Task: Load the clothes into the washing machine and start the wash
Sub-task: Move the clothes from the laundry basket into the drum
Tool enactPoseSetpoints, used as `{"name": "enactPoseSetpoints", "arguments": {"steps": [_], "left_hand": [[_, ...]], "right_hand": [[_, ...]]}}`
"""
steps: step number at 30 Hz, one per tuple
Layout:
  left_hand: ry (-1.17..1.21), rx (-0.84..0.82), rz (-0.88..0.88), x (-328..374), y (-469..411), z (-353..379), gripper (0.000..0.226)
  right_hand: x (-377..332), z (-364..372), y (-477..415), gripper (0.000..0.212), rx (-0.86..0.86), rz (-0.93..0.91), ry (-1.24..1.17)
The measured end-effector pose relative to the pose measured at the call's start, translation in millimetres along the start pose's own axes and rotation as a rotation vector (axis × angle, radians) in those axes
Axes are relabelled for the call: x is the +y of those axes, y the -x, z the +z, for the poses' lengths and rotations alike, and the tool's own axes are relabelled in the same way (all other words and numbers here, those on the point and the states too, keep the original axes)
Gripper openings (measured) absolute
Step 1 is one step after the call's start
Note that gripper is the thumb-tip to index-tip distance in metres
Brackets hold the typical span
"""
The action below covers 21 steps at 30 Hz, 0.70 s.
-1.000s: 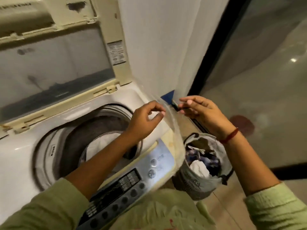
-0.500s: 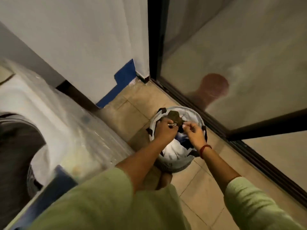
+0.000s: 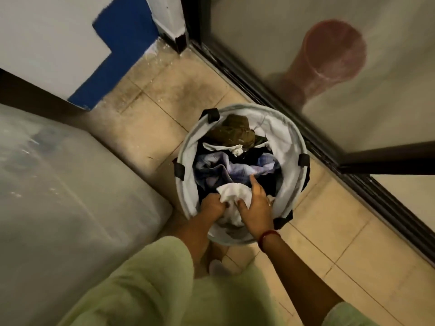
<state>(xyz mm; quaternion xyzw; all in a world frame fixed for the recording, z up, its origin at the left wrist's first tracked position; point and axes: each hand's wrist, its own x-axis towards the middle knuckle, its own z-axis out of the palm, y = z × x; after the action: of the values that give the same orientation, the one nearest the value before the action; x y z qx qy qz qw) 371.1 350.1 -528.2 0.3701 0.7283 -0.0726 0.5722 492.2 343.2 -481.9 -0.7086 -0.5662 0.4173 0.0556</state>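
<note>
A round grey laundry basket (image 3: 289,137) with black handle tabs stands on the tiled floor. Inside lie several clothes: an olive garment (image 3: 233,132) at the far side, bluish-purple shirts (image 3: 230,170) in the middle, a white cloth (image 3: 233,192) at the near side. My left hand (image 3: 211,205) grips the white cloth's left edge with curled fingers. My right hand (image 3: 255,207) pinches the same cloth from the right, its index finger stretched toward the purple shirts. The washing machine's plastic-covered side (image 3: 70,184) fills the left of the view; its drum is out of sight.
A glass sliding door (image 3: 353,95) in a dark frame runs along the right, with a reddish pot behind it. A white wall with a blue painted patch (image 3: 122,43) stands at the back. Beige floor tiles (image 3: 164,95) surround the basket.
My view swung from the open washer down to the basket. Both hands dropped into the basket and moved from its far side to the near side, taking hold of the white cloth.
</note>
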Motion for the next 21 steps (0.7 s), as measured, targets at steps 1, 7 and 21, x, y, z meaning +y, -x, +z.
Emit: {"name": "enactPoseSetpoints", "arguments": {"steps": [1,7,21], "left_hand": [[-0.018,0.051,0.039,-0.4,4.0,-0.1,0.038],[-0.047,0.138,0.298,16.7,78.4,-29.6,0.028],[-0.037,-0.01,0.306,7.4,215.0,-83.0,0.052]], "right_hand": [[-3.1,-2.7,0.8,0.072,0.003,-0.015,-0.02],[-46.9,-45.4,11.9,0.081,-0.049,0.0,-0.098],[-105.8,-76.7,71.4,0.047,-0.469,-0.142,0.641]]}}
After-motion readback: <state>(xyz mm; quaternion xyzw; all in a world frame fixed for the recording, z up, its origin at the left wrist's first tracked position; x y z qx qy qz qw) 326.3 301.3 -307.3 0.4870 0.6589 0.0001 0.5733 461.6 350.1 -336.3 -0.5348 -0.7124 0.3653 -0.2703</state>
